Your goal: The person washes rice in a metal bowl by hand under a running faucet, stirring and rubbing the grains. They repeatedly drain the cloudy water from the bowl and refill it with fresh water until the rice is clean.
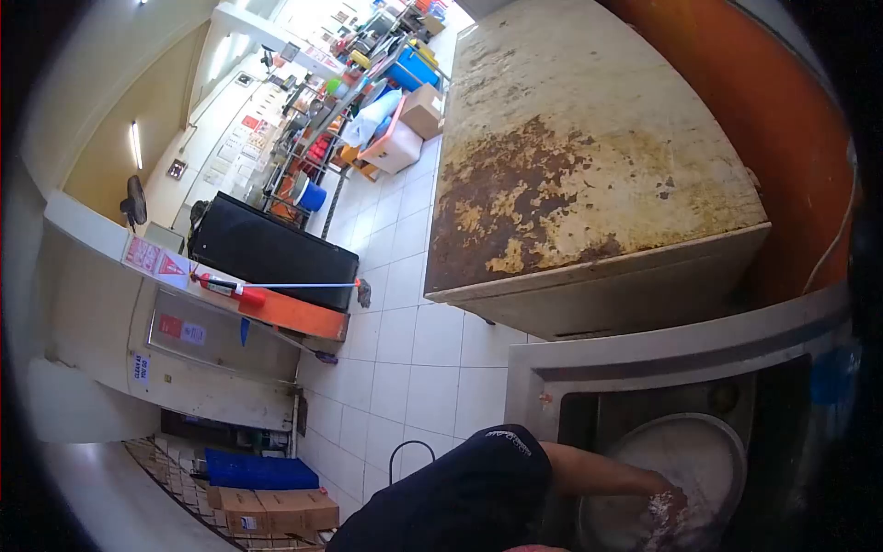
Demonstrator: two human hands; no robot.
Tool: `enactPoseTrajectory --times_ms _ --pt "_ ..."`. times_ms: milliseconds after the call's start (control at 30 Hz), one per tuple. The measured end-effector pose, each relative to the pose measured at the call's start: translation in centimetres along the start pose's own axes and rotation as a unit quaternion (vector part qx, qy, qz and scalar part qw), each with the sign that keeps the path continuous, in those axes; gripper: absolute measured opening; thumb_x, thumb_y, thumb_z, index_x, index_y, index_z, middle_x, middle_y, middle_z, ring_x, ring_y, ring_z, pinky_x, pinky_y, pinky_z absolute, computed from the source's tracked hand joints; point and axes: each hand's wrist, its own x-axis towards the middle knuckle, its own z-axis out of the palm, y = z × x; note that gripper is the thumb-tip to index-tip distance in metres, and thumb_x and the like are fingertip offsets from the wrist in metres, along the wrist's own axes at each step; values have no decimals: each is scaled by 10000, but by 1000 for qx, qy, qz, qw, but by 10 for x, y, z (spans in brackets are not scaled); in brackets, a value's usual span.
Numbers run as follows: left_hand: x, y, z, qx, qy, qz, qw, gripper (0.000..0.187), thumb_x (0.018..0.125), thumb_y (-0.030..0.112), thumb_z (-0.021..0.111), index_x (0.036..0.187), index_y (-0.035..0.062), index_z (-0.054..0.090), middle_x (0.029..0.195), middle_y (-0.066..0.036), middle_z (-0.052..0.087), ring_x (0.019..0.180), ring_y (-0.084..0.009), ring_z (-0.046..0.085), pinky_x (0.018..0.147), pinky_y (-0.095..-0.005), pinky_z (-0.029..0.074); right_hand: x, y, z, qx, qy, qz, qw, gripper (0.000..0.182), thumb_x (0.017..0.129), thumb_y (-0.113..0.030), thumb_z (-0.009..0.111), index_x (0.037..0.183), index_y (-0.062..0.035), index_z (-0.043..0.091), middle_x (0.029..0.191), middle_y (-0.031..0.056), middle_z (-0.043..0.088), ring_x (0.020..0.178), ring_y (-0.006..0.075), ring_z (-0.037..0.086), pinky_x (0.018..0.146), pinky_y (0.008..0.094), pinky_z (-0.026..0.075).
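Note:
My left hand (670,501) reaches down from a dark short sleeve (478,488) into a round metal pan (739,442) at the lower right. Cloudy whitish water (676,446) fills the pan. White grains that look like rice (660,517) cling around my fingers, which are partly hidden by the grains and the water. The pan sits inside a stainless steel sink (538,368). Of my right hand nothing clear shows; a small sliver of skin at the bottom edge cannot be made out.
A large pale cabinet with a rusted surface (589,156) stands beside the sink. White floor tiles (395,340) run between it and a black unit (276,248). A fire extinguisher (230,290), a mop head (364,293), cardboard boxes (276,511) and crowded shelves are farther off. The view is tilted sideways.

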Motion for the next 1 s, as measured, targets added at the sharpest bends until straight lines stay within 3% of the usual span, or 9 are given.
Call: enactPoseTrajectory --times_ms 300,467,667,800,1000 --pt "30 -3 -49 80 112 -27 990 524 768 481 568 1098 74 556 1108 -138 556 1021 -264 522 894 -374 408 -4 13 -41 -49 54 -16 997 548 900 -358 378 1329 -22 320 1333 142 377 1216 239 359 1034 369 257" --pt "69 -6 -51 97 -51 -70 992 526 758 486 580 1078 69 571 1089 -139 568 1004 -258 533 887 -368 413 -15 55 -99 -80 124 17 989 537 904 -340 377 1328 -16 319 1334 143 376 1217 236 360 1031 363 261" --pt "106 -19 -65 139 -202 -156 957 528 746 493 594 1053 63 588 1066 -140 582 985 -252 547 877 -360 419 27 103 -109 -60 95 148 983 524 908 -319 376 1326 -8 319 1335 145 375 1218 231 360 1027 356 266" --pt "97 -11 -61 144 -218 -150 953 496 767 445 595 1095 73 575 1110 -133 580 1005 -241 548 898 -352 416 29 108 -87 126 107 169 972 497 898 -309 398 1293 -11 348 1290 138 409 1176 233 395 995 362 301" --pt "37 12 -40 42 -19 -19 999 453 735 345 654 1053 30 584 989 -104 627 861 -219 588 822 -343 455 -17 72 -30 472 177 96 858 448 878 -296 443 1228 -19 406 1201 125 478 1092 238 463 934 377 370"
